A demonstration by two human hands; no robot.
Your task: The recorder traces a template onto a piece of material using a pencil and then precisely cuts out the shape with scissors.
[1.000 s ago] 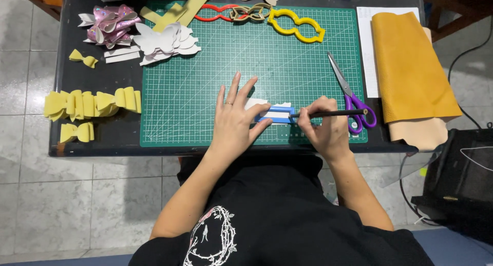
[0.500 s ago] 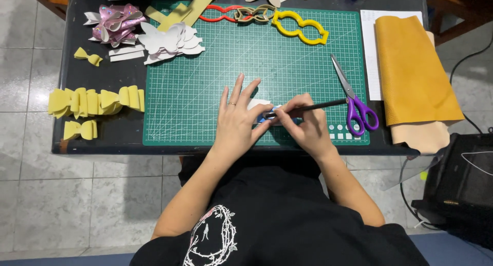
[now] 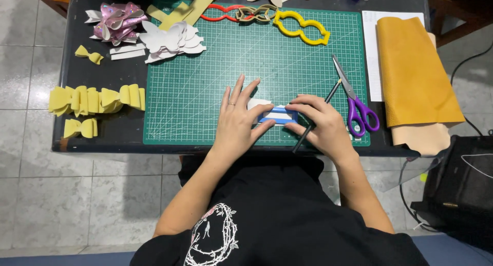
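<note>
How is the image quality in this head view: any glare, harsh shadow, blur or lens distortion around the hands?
Head view: light is even and soft, with only faint shadows under the left hand and right hand; the green cutting mat shows a mild sheen, no blown glare; the hands, the blue template and the purple scissors are sharp; the table edge bows slightly, suggesting a wide lens.

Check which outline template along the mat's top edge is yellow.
The rightmost template, nearest the scissors. The red one sits leftmost and the tan one in the middle.

Under my left hand (image 3: 236, 123) lies a matt green rubbery cutting mat (image 3: 205, 91). The small blue plastic template (image 3: 279, 115) looks smooth. The mustard-yellow leather sheet (image 3: 416, 70) looks grainy.
</note>
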